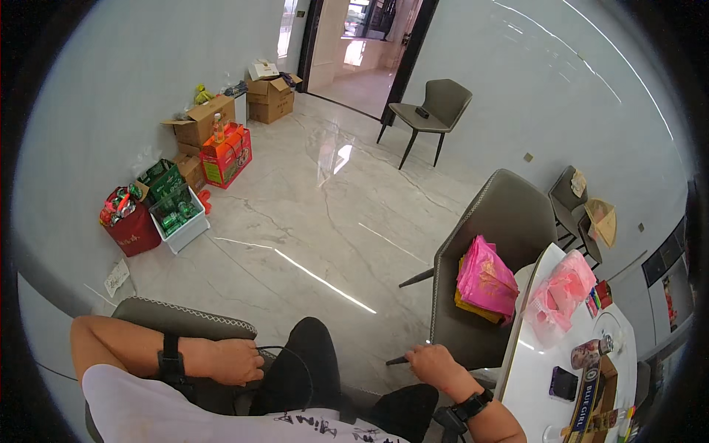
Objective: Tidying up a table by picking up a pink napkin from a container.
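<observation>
My left hand (238, 362) rests with curled fingers beside my thigh, over the grey chair (183, 315) I sit on. A thin black cable (299, 357) runs from near its knuckles across my leg; whether the fingers hold it is hidden. Past my other knee, my right hand (437, 365) hangs with bent fingers, and its palm is turned away from view. Both wrists wear black straps with small devices. Close to the right hand stands a grey upholstered chair (498, 205) bearing folded pink cloth or bags (487, 277) over yellow ones.
At right, a white table (532, 365) carries a pink plastic bag (562, 293), a phone (564, 383), a jar (586, 353) and a cardboard box (590, 393). Cartons (207, 119), a white bin (185, 230) and a red bag (133, 232) line the left wall. Another chair (435, 111) stands near the doorway (360, 66).
</observation>
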